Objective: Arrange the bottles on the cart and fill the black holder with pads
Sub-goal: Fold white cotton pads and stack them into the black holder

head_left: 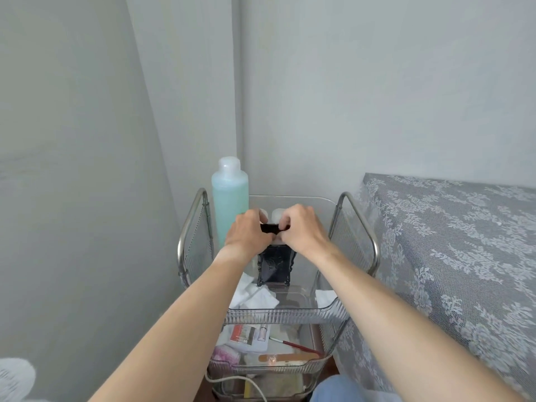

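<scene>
both hands meet at the top of the ornate black plastic holder [274, 264]: the left hand [249, 232] and right hand [301, 227] each have a closed grip on a small black lid piece [269, 228] at the holder's upper rim. behind the fingers, two white bottle caps [277, 213] peek out. the holder stands upright in the clear ribbed top tray [290, 313] of the metal-framed cart [362, 227]. left of the holder rises a tall bottle of turquoise liquid [230, 198]. white cotton pads [255, 295] lie loose in front of the holder.
</scene>
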### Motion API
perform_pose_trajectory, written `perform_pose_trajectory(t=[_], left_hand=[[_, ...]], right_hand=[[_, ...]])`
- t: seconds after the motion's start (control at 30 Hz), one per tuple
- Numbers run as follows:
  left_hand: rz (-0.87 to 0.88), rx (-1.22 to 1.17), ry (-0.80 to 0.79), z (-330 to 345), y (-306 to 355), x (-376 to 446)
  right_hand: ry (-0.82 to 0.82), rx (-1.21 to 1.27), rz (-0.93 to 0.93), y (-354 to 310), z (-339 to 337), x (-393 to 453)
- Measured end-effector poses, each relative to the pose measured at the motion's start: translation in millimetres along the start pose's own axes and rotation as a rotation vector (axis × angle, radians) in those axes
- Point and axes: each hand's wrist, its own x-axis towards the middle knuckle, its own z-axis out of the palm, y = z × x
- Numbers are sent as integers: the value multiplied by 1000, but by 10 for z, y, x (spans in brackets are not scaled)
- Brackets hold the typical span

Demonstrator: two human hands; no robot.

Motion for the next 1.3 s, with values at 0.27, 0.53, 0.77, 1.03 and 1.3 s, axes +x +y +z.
perform_pose_trajectory(t=[0.27,0.53,0.77,1.03,1.3], left_hand=[[-19,0,38,45,18,30],[316,165,-133,-73,-70,-55],[350,204,-186,-63,-168,-85],[295,101,-187,44,-99,-82],[280,-114,-14,-30,89,-84]], right_hand=[[-377,-98,367,561,-175,-147],[-789,-510,333,895,245,-318],[-789,-225,371,756,-26,-338],[-813,298,336,461,-808,-107],[-557,509,285,217,-818,-29]])
